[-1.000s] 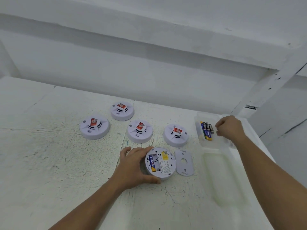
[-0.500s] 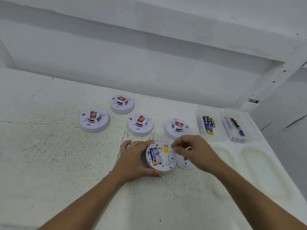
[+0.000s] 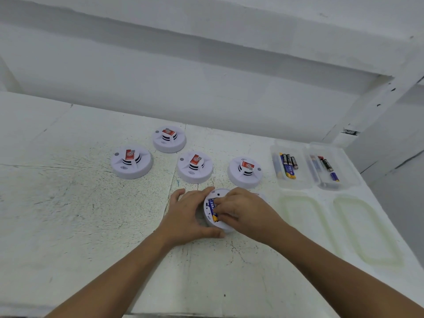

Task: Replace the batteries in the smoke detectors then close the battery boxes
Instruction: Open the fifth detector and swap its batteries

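Detector in hand: the open detector lies face-down on the tabletop between the two hands. Its battery bay faces up, presumably so cells can go in from above. The left hand wraps the rim, thumb on the near edge and fingers round the far edge. I judge this a brace to stop the housing sliding or turning under pressure.

The right hand reaches over from the opposite side with its fingers curled down into the bay. Its tips rest against a blue-and-yellow battery. Whether they pinch a second cell beneath is hidden.

Beyond both hands, four closed detectors sit dome-up, apart from the work. Beyond the right hand and further out, two clear battery boxes stand open. Their lids lie flat on the near side, likely to keep cells within that hand's reach.
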